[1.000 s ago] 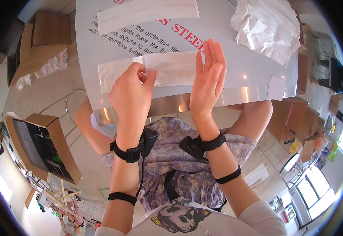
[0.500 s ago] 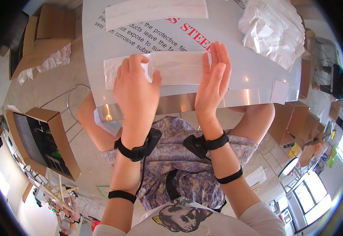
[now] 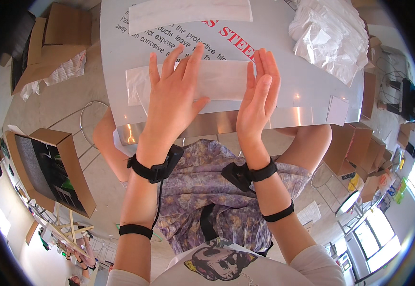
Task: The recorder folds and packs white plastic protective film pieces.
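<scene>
Left hand (image 3: 172, 102) has uncurled, fingers spread | white strip (image 3: 222, 80) beneath it | right hand (image 3: 259, 97) straight-fingered at strip's right end

black wrist straps (image 3: 263, 171) with boxy modules (image 3: 236, 177), thin black cable (image 3: 160, 200), dark forearm bands (image 3: 136, 230), pale printed shirt (image 3: 181, 268), purple-patterned bottoms (image 3: 238, 205)

bright window (image 3: 383, 226), glare on metal edge (image 3: 214, 123), outer view warped
</scene>
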The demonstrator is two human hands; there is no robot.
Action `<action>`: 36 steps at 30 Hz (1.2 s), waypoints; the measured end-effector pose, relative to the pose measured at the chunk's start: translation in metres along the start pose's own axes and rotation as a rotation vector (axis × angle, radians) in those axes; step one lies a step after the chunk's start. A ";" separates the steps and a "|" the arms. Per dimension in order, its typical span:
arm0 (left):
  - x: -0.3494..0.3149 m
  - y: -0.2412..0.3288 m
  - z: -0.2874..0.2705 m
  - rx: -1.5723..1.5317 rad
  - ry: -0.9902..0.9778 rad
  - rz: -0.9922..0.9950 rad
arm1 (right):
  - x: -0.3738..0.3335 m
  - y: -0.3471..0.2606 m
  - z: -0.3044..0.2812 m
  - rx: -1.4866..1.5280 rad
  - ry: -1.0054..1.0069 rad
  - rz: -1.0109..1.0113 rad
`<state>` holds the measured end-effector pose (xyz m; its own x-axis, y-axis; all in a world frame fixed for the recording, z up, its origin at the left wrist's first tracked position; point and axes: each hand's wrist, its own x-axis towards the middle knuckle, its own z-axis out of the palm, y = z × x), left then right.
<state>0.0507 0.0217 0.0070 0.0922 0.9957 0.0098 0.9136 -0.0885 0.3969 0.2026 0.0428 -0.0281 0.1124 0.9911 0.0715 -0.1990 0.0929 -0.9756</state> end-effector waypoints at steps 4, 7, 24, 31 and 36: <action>-0.006 -0.003 -0.002 -0.060 0.119 0.025 | -0.001 -0.002 0.007 -0.039 -0.041 -0.083; -0.019 -0.018 -0.009 -0.151 0.364 -0.067 | 0.000 -0.003 0.017 -0.023 -0.099 -0.123; -0.077 -0.026 0.003 -0.286 0.324 -0.882 | 0.013 0.044 0.053 -1.167 -0.433 -0.526; -0.094 -0.051 -0.037 -0.883 0.620 -1.018 | 0.013 0.044 0.052 -1.134 -0.438 -0.522; -0.085 -0.058 -0.051 -1.362 0.859 -0.730 | 0.013 0.046 0.053 -1.170 -0.435 -0.551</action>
<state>-0.0309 -0.0561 0.0302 -0.7695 0.5897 -0.2451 -0.3195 -0.0232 0.9473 0.1435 0.0653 -0.0608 -0.4474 0.8222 0.3518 0.7298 0.5630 -0.3878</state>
